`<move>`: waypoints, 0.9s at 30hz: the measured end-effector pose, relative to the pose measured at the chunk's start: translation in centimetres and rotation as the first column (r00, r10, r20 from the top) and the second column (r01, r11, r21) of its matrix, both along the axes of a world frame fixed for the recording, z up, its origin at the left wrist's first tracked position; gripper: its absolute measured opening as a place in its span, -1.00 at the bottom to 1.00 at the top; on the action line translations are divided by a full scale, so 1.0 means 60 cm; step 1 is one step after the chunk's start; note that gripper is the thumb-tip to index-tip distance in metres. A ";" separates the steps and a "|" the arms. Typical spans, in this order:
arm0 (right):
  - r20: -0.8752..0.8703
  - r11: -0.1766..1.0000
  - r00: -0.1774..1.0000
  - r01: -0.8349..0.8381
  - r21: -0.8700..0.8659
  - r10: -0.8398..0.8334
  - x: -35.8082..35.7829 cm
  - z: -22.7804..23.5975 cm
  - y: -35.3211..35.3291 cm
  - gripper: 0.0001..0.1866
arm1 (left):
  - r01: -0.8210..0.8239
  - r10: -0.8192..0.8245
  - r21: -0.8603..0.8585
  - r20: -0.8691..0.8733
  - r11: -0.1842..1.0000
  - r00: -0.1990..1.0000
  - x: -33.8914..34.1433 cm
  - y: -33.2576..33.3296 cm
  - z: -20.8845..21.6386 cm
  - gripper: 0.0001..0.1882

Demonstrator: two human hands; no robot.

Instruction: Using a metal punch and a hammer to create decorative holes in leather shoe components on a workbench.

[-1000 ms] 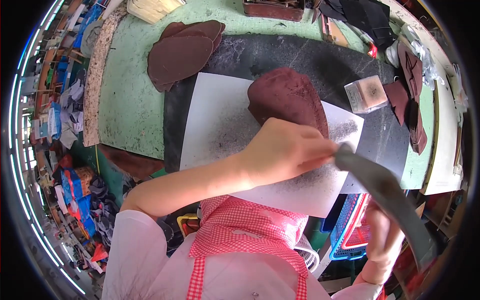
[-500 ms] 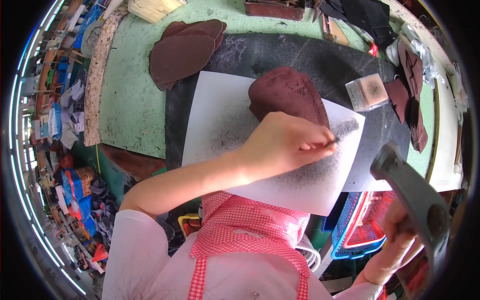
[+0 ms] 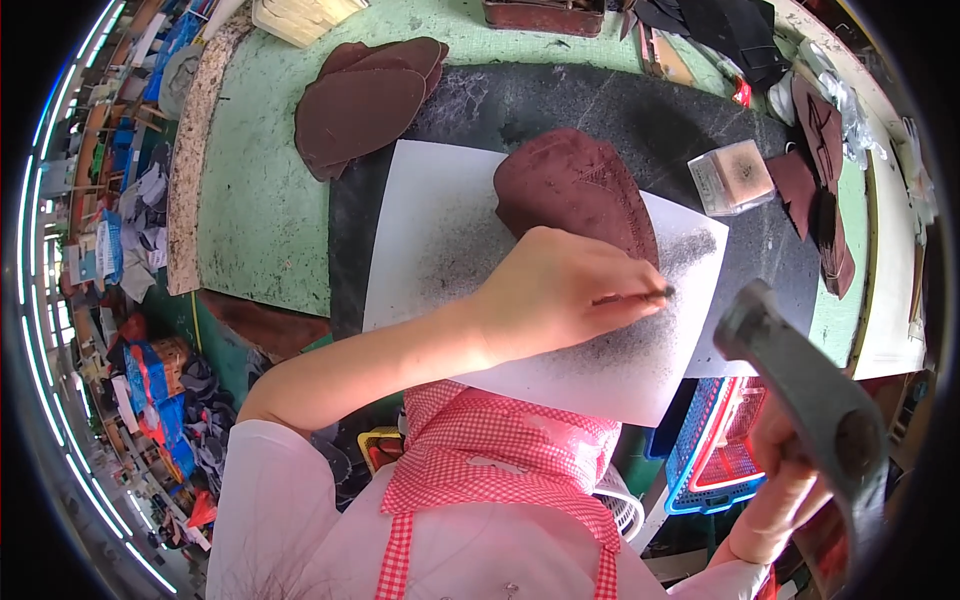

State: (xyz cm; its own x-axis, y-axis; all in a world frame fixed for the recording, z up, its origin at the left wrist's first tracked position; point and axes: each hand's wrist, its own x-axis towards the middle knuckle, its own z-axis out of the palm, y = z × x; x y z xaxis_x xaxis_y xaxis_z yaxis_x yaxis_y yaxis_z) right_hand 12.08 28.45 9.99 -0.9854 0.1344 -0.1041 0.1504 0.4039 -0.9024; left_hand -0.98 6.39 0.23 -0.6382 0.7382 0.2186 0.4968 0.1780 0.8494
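My left hand [image 3: 565,285] is closed in a pinch over a white sheet [image 3: 430,210] sprinkled with dark specks. A thin, dark-tipped piece [image 3: 669,291] shows at its fingertips; most of it is hidden. Just beyond that hand lies a dark brown-red stitched leather piece [image 3: 575,185], its near edge covered by the hand. On the right, my right hand [image 3: 785,480] grips a grey metal hammer [image 3: 800,375], raised close to the camera. The hammer's head stands apart from the left hand, right of the sheet.
A black slab [image 3: 640,110] lies under the sheet on a green bench [image 3: 262,200]. Stacked brown leather ovals [image 3: 360,115] sit at back left. A pinkish block in a clear box [image 3: 735,178] and leather scraps [image 3: 825,150] are at right; a blue basket [image 3: 700,480] stands below.
The hammer has shifted slightly left, with my right hand following. My left hand stays over the sheet, its fingers slightly repositioned around the thin piece.
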 end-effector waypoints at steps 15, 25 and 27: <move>0.116 0.999 0.993 -0.023 0.024 0.020 -0.009 -0.020 0.009 -0.64 | -0.126 0.075 0.058 0.545 0.990 0.835 -0.014 0.038 -0.002 -0.88; 0.133 0.995 0.986 0.098 -0.007 -0.096 -0.003 -0.013 0.029 -0.69 | -0.215 0.101 0.184 0.488 0.959 0.867 -0.012 0.039 -0.019 -0.89; 0.096 0.995 0.992 0.084 -0.060 -0.078 0.006 -0.019 0.037 -0.61 | -0.214 0.111 0.174 0.468 0.961 0.877 -0.011 0.039 -0.015 -0.90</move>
